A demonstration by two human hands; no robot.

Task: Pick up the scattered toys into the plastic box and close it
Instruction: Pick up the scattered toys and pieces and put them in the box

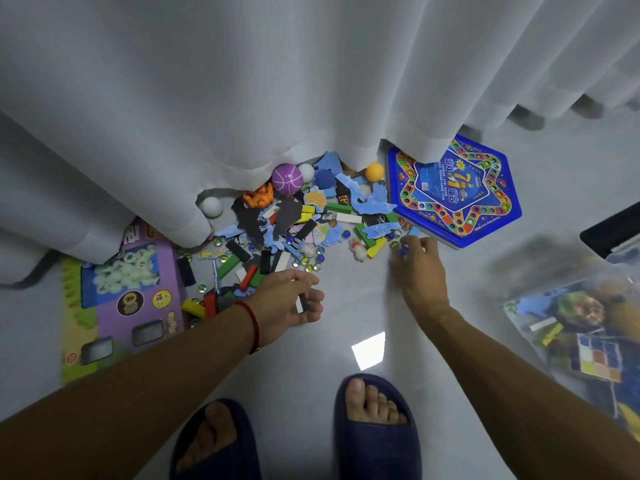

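Note:
A heap of scattered toys (294, 223) lies on the grey floor by the curtain: coloured blocks, blue puzzle pieces, glass marbles, a purple ball (286, 178), white and orange balls. My left hand (291, 303) hovers at the heap's near edge, its fingers curled round a black-and-white block (302, 303). My right hand (417, 268) reaches to the heap's right side, fingertips pinching marbles (401, 249) beside the blue hexagonal game box. The clear plastic box (554, 289) stands open at the far right, blurred, with toys and a colour cube inside.
A white curtain (242, 98) hangs over the back of the heap. A blue hexagonal game box (457, 192) lies at the right, a purple game box (121, 299) at the left. My two feet in dark slippers (377, 427) stand below. A dark object (613, 230) sits at the right edge.

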